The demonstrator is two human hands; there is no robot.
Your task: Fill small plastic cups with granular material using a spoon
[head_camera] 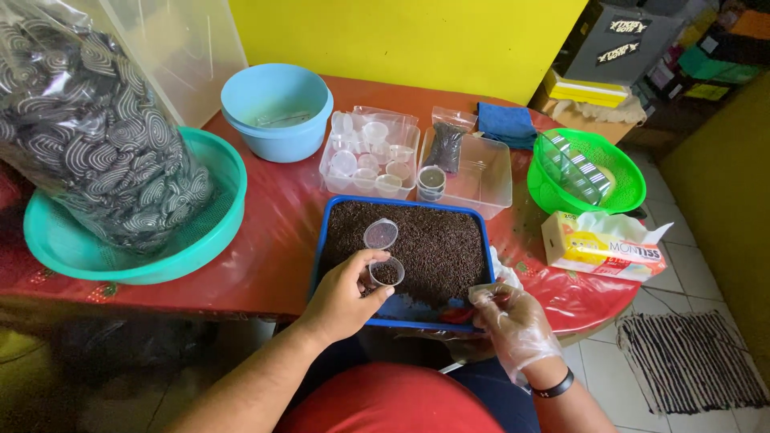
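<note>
We sit at a red table by a yellow wall. Our left hand grips a small clear cup, part-filled with dark grains, over the blue tray of the same grains. Our gloved right hand pinches a red scoop at the tray's near edge. A loose lid lies on the grains; a tub of empty cups sits behind.

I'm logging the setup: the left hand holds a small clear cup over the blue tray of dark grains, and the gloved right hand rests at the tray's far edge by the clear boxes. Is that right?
Not quite. The head view shows the gloved right hand at the near edge of the blue tray, closest to the person, not the far edge. The left hand does hold the small clear cup over the dark grains.
</note>
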